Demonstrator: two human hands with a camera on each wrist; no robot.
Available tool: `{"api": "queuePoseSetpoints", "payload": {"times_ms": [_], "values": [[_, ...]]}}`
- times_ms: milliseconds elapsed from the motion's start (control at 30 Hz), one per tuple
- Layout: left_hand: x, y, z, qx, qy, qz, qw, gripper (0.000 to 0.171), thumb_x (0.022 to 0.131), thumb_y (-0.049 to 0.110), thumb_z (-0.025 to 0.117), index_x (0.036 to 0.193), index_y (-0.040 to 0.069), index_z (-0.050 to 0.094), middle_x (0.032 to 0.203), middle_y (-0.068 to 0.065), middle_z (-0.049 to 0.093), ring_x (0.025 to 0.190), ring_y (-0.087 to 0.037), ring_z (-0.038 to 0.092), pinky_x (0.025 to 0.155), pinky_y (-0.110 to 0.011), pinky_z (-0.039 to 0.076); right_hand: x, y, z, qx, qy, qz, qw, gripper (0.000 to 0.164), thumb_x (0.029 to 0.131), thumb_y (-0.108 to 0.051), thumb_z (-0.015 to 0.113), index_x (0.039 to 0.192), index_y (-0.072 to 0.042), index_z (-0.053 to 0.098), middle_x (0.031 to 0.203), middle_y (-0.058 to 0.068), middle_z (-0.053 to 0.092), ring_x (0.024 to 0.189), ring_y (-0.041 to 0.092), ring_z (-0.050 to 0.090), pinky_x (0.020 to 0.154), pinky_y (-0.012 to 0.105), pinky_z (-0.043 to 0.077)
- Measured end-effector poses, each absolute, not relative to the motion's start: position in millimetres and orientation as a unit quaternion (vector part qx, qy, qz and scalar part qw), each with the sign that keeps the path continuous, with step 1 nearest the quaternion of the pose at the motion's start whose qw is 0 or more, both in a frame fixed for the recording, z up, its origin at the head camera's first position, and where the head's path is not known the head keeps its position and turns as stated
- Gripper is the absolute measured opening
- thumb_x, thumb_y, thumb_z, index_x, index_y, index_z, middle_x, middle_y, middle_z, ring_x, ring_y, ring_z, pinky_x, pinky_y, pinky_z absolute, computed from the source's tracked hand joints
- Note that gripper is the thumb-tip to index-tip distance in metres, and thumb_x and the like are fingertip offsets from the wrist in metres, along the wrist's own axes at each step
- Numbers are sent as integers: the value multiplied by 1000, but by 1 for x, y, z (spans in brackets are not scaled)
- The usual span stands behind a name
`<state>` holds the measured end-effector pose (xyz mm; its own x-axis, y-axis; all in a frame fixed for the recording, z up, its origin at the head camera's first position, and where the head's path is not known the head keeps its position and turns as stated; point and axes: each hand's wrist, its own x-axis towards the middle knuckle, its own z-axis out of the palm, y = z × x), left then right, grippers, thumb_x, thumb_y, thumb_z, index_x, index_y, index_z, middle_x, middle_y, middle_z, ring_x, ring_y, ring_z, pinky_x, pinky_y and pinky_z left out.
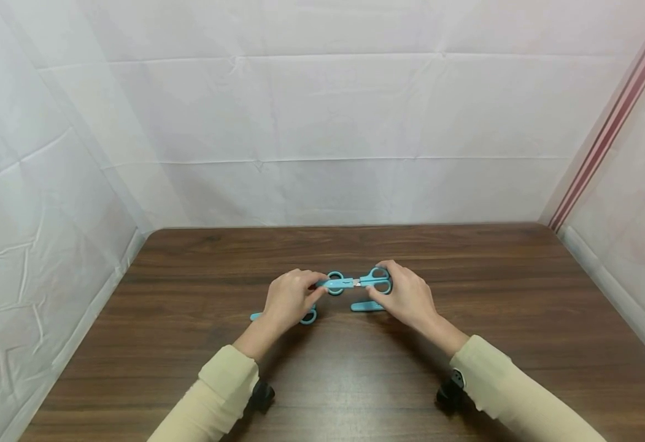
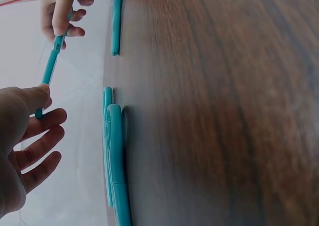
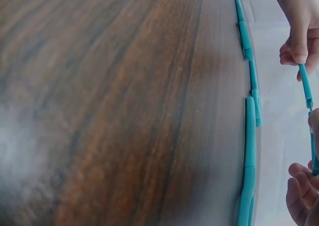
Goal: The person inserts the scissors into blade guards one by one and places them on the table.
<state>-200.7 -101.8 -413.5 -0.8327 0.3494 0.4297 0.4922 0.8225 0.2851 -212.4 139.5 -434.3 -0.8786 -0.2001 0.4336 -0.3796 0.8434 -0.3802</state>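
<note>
Between both hands, raised over the table, is a pair of light-blue scissors [image 1: 370, 280] with its blades partly inside a light-blue blade cover [image 1: 344, 283]. A short stretch of metal shows between handle and cover. My left hand [image 1: 291, 299] pinches the far end of the cover between thumb and forefinger; its other fingers are spread in the left wrist view. My right hand [image 1: 409, 298] grips the scissors by the finger loops. Below my left hand lie covered scissors [image 1: 308, 316], partly hidden by it. Another blue cover [image 1: 366, 306] lies by my right hand, its handle end hidden.
Behind the held cover, more blue finger loops [image 1: 335, 274] show on the brown wooden table [image 1: 333, 380]. White sheeting [image 1: 322, 110] hangs along the back and both sides of the table. Black wrist cameras [image 1: 261, 396] sit under both sleeves.
</note>
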Motion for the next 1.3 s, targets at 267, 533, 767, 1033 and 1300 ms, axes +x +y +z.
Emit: {"api": "queuePoseSetpoints", "payload": {"times_ms": [267,533,767,1033,1300], "values": [[-201,-97,-414,-225,-935,-193,193,18,79,27,73,96,22,73,78,9,68,60,-5,49,47,-18,35,-211,141,-433,152,-939,237,198,43,74,-39,71,109,-16,60,81,0,65,65,15,59,51,34,45],[-201,-96,-413,-223,-936,-194,192,19,79,28,72,97,21,73,77,9,67,58,-5,45,45,-18,33,-211,140,-434,152,-939,238,196,43,75,-39,70,110,-16,59,82,0,65,63,14,58,49,31,44],[-201,-96,-413,-229,-935,-188,195,20,79,28,72,98,21,73,74,9,65,55,-4,42,45,-18,32,-210,138,-436,152,-940,241,188,43,77,-40,69,111,-16,59,83,1,65,60,12,55,48,28,42],[-201,-97,-412,-232,-936,-186,189,20,80,29,71,98,20,73,74,8,65,56,-5,42,45,-18,32,-210,136,-438,152,-938,243,195,43,76,-39,70,110,-17,58,83,0,65,61,12,55,49,28,42],[-202,-97,-413,-233,-937,-180,188,19,81,30,71,97,22,73,72,9,64,55,-4,41,45,-18,32,-211,134,-436,162,-934,243,204,43,76,-38,70,111,-16,58,86,0,66,60,11,55,48,27,42]]}}
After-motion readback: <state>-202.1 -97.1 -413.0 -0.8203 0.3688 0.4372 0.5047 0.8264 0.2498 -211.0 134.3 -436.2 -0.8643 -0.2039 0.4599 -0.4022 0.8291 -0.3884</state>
